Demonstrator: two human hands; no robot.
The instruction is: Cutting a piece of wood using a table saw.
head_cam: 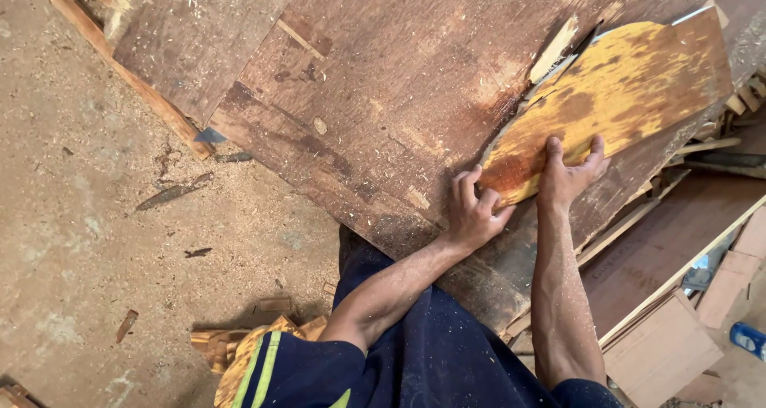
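Your left hand (472, 215) pinches the yellow-stained board's (614, 93) near corner; your right hand (568, 173) presses flat on it. It lies on the brown desk (383, 81), far edge partly hidden. A blue container (750, 340) is cut off at right.

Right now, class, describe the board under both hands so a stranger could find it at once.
Start at the big dark brown sheet filling the upper picture. At its right edge lies a smaller board, with the left hand and right hand on its near end. It alone is blotched yellow.
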